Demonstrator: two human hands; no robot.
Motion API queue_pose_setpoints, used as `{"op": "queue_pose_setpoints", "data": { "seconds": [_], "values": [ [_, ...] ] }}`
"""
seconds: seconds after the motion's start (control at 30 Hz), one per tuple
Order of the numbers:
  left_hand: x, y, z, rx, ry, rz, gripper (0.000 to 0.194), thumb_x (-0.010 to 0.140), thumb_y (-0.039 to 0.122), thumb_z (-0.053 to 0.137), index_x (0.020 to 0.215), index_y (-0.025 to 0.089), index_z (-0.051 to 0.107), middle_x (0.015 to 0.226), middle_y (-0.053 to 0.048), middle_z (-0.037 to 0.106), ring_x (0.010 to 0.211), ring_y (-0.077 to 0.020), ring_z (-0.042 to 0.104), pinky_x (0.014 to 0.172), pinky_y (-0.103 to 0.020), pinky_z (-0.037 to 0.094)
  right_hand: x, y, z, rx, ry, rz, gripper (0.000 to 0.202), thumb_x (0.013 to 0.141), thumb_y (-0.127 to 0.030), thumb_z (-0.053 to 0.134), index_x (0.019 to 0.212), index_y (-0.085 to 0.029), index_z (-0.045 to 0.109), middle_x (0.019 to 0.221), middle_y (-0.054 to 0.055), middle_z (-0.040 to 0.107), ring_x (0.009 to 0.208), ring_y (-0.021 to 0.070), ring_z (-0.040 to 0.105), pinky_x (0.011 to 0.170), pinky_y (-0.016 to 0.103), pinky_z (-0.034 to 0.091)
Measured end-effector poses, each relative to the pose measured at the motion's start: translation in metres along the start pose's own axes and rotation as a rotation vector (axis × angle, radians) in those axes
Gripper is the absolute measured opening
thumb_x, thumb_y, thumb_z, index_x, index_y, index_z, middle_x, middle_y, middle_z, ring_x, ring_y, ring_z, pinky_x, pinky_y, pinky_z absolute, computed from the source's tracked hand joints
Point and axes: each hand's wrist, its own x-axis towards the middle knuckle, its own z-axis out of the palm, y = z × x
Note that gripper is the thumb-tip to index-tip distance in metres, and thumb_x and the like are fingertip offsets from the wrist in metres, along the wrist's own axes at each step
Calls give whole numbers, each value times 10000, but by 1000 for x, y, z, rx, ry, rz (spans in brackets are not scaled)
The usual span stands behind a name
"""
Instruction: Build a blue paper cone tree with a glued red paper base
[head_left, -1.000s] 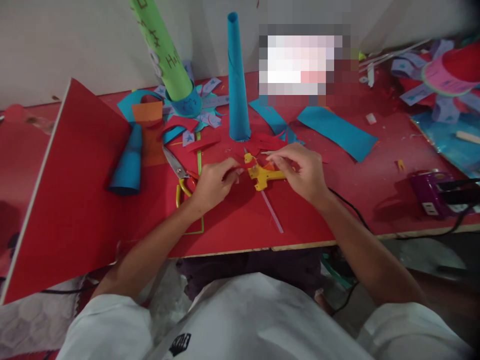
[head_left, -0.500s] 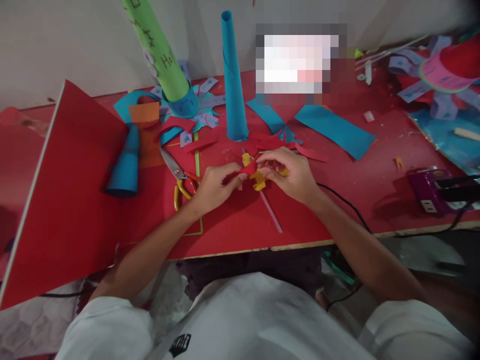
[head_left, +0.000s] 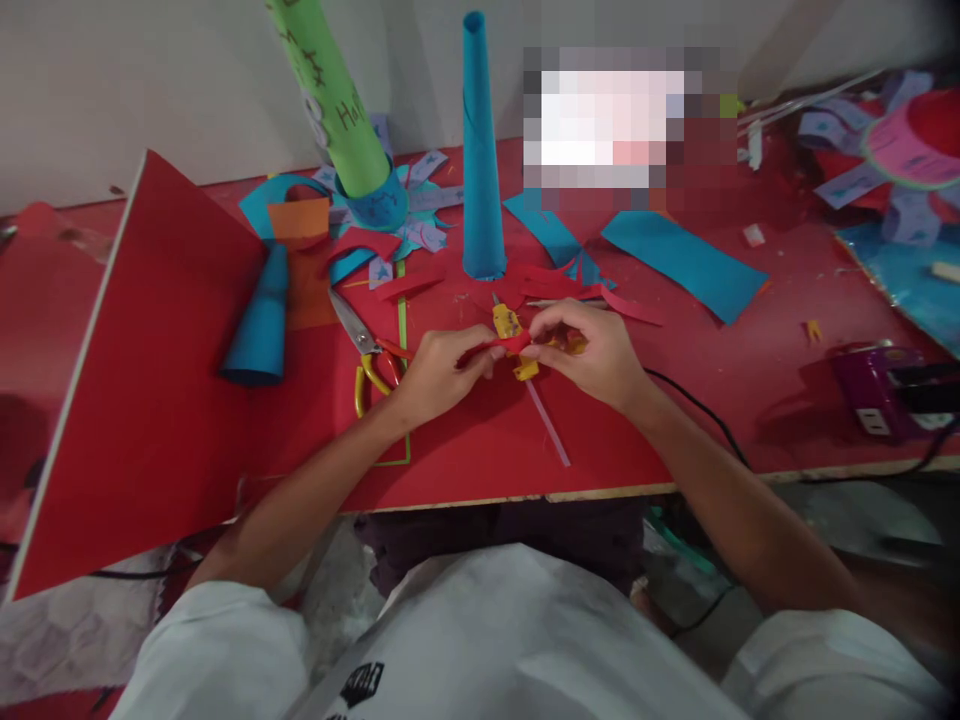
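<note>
Between my two hands a red paper strip (head_left: 513, 343) is stretched and slightly curled. My left hand (head_left: 451, 368) pinches one end, and the fingertips of my right hand (head_left: 586, 345) pinch the other. Just beneath lies a yellow glue gun (head_left: 527, 368) on the red tabletop, partly hidden by the strip and my right hand; a clear glue stick (head_left: 550, 422) sticks out of its rear toward me. Scissors (head_left: 365, 345) with red and yellow handles rest beside my left hand. Beyond the glue gun stands a tall blue paper cone (head_left: 484, 190).
At left stand a red board (head_left: 142, 400) and a shorter blue cone (head_left: 260, 330). A green paper tube (head_left: 341, 120) rises behind. Blue paper pieces (head_left: 682, 262) and red scraps (head_left: 630, 307) lie ahead. A purple power socket box (head_left: 874, 392) with black cords sits right.
The whole scene has shifted slightly right as the camera turned. Both hands keep their pinch on the red strip, which now lies straighter between them across the glue gun.
</note>
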Motion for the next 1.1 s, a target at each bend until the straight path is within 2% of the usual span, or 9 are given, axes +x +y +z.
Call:
{"op": "queue_pose_setpoints", "data": {
  "seconds": [0.2, 0.63, 0.9, 1.1],
  "values": [
    [0, 0, -1, 13, -14, 12, 221, 1031, 210, 599, 819, 181, 658, 717, 21, 706, 647, -100, 634, 668, -215, 445, 0, -1, -1, -31, 23, -32, 345, 912, -538, 778, 779, -235, 680, 775, 17, 730, 685, 175, 629, 651, 321, 468],
    [-3, -1, 0, 102, -22, 35, 151, 1000, 142, 576, 890, 184, 671, 747, 15, 742, 688, -119, 685, 672, -225, 444, -2, 1, -2, -67, 62, -42, 339, 913, -553, 776, 769, -252, 716, 795, 28, 768, 754, 208, 716, 748, 348, 548],
    [-4, -3, 0, 117, -36, 19, 155, 996, 141, 557, 917, 187, 682, 765, 6, 752, 716, -134, 703, 695, -236, 464, -2, 2, -2, -52, 58, -52, 359, 910, -573, 773, 754, -253, 724, 775, 33, 775, 734, 217, 718, 727, 366, 565],
    [-4, -4, 1, 106, -20, 26, 156, 1000, 134, 555, 895, 192, 654, 744, 16, 719, 687, -121, 674, 669, -229, 448, -2, 3, -6, -38, 41, -51, 272, 921, -496, 788, 785, -265, 743, 803, 19, 788, 788, 226, 750, 758, 366, 575]
  ]
}}
